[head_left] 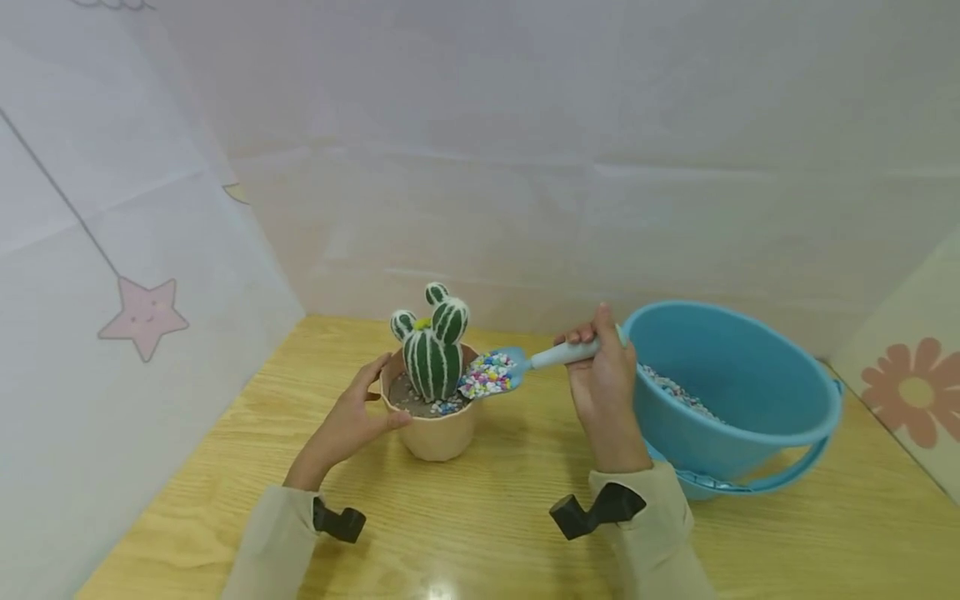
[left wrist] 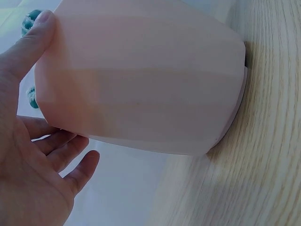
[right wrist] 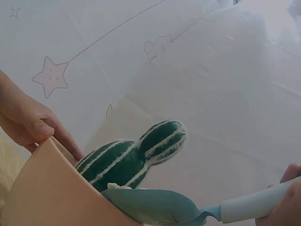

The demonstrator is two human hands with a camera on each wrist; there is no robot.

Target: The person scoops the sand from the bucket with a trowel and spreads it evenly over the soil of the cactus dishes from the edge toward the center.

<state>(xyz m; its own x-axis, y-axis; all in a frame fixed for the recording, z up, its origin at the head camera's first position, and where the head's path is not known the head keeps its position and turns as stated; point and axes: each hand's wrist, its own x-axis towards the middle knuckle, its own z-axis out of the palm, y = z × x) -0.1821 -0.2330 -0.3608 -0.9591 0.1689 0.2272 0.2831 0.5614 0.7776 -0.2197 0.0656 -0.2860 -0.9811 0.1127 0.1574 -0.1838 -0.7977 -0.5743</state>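
Note:
A green cactus (head_left: 432, 364) with white fuzzy stripes stands in a peach flower pot (head_left: 438, 439) on the table. My left hand (head_left: 358, 421) grips the pot at its left side, thumb near the rim; the left wrist view shows the thumb and fingers on either side of the pot wall (left wrist: 141, 80). With my right hand (head_left: 606, 379) I hold a small blue trowel (head_left: 564, 353) by its pale handle. Colourful pebbles (head_left: 491, 373) fill its blade, whose tip overlaps the pot's right rim. A few pebbles (head_left: 447, 407) lie on the brown soil beside the cactus.
A large blue bucket (head_left: 738, 367) with more pebbles (head_left: 678, 392) inside stands at the right, its handle (head_left: 787, 479) hanging toward the front. Behind the wooden table (head_left: 465, 525) rises a pale printed backdrop (head_left: 525, 167).

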